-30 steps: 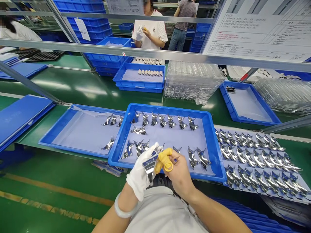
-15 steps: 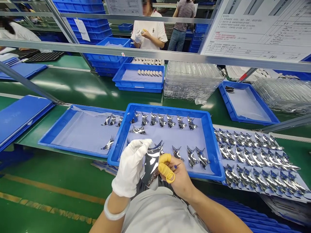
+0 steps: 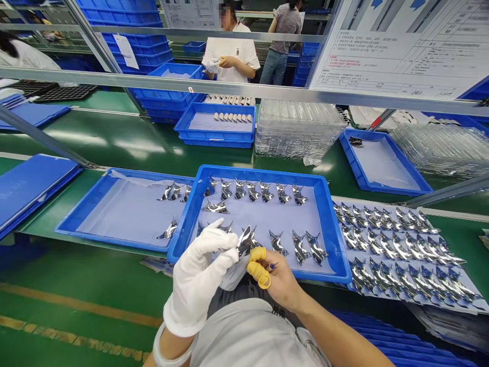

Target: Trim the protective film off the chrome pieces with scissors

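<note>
In front of my body, a curved, mirror-like metal part [image 3: 244, 241] is held between both hands, turned so that it looks narrow. My left hand [image 3: 204, 270], in a white glove, pinches its left edge with thumb and fingers. My right hand [image 3: 273, 275], with yellow finger cots on some fingers, grips its right lower side. A thin dark-tipped thing with a blue bit [image 3: 272, 266] shows at the right fingers; its kind is unclear. Just beyond the hands lies a blue tray [image 3: 340, 255] lined with pale paper, with rows of similar shiny parts.
To the left is another lined blue tray [image 3: 110, 214] with a few parts. Rows of shiny parts [image 3: 397, 244] cover a sheet at right. Clear plastic trays [image 3: 298, 127] are stacked behind. A metal rail [image 3: 229, 90] crosses above the bench. A co-worker [image 3: 231, 51] stands opposite.
The metal part has been turned from its broad face to a narrow view. My left hand has shifted left and lower, its grip moving from the top to the side. My right hand stays nearly in place.
</note>
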Motion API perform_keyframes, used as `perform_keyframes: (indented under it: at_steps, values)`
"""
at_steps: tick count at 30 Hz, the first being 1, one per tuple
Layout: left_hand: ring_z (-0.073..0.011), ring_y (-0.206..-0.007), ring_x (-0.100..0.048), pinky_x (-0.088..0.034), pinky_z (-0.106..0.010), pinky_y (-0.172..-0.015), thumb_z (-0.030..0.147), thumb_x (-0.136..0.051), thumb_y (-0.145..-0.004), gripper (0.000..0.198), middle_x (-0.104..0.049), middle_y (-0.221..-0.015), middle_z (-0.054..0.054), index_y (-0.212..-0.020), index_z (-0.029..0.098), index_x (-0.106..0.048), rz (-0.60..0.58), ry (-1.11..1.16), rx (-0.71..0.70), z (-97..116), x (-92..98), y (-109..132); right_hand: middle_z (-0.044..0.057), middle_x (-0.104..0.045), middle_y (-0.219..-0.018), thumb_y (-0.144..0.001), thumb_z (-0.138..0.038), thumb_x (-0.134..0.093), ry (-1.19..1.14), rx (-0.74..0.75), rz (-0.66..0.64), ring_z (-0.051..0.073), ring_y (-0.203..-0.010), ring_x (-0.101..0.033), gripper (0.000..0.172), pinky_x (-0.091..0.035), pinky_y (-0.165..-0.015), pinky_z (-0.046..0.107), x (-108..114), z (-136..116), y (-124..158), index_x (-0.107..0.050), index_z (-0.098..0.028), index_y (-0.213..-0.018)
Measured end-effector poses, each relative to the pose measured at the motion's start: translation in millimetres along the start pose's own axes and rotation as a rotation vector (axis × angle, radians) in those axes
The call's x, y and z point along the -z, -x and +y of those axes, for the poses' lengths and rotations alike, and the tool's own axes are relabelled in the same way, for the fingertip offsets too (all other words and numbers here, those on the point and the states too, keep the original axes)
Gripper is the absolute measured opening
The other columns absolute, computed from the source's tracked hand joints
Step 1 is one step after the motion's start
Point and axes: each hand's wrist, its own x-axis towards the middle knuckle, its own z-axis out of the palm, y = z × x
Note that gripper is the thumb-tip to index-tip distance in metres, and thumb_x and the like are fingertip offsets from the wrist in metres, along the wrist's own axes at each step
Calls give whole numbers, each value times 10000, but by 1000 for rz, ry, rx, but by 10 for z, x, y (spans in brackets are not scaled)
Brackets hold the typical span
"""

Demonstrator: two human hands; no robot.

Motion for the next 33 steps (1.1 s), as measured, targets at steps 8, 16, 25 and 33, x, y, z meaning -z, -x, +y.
perform_keyframes:
  at_steps: [8, 16, 25, 33]
  values:
    - [-171, -961, -644, -359, -494, -1176, 59, -657, -861, 374, -740, -915, 14, -1179, 253, -692, -118, -126, -156, 66, 35, -10, -51, -409, -606, -959, -497, -594, 91, 83, -2, 101, -540, -318, 417, -304, -525, 246, 27, 46, -36, -497, -206, -677]
    - [-155, -1046, -681, -413, -453, -1162, 45, -616, -891, 366, -769, -1043, 48, -1129, 307, -707, 22, -183, -43, -26, 13, -21, -9, -573, -630, -1054, -368, -491, 451, 432, 70, 121, -539, -489, 344, -403, -513, 243, 42, -2, -48, -574, -204, -763]
    - [-235, -1098, -700, -477, -418, -1087, 335, -641, -929, 223, -782, -1130, -12, -1091, 266, -778, 312, -191, 370, -197, 161, -30, 82, -759, -887, -1041, -199, -508, 872, 593, 11, 186, -793, -717, 160, -520, -650, 274, 210, 181, -105, -651, -177, -1110]
    - [-256, -1053, -699, -494, -425, -1048, 436, -699, -857, 291, -780, -1068, -61, -1007, 197, -768, 539, -195, 524, -372, 566, -115, 67, -733, -921, -944, -70, -584, 1299, 26, -146, 180, -755, -679, 144, -523, -688, 280, 616, 733, -730, -697, -158, -931]
